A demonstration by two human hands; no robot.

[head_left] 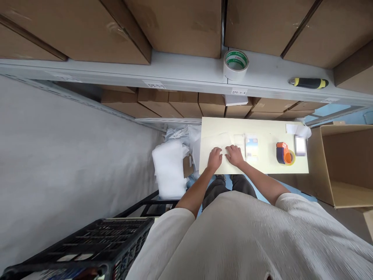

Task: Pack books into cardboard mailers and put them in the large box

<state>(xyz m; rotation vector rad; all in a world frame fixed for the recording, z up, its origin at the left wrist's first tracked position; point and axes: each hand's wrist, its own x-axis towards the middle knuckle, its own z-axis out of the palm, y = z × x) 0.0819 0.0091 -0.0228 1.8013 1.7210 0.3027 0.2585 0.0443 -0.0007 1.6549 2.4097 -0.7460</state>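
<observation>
A thin, whitish, see-through sheet point(217, 140) lies on the pale yellow tabletop point(268, 130). It hardly stands out, and whether it is a bag or foam I cannot tell. My left hand point(215, 159) rests on its near part with curled fingers that seem to pinch it. Close by on the right, my right hand point(234, 155) also bends its fingers down onto the sheet. Just beyond that hand is a small clear packet point(239, 140). Beside the packet lies a flat blue, white and yellow package point(251, 147).
An orange and dark tape dispenser point(284, 153) sits to the right. Open cardboard box point(346, 163) stands beyond the table. White foam sheets point(169, 167) pile up at left, above a black crate point(125, 237). A tape roll point(236, 64) and a yellow-black cutter point(309, 83) occupy the shelf.
</observation>
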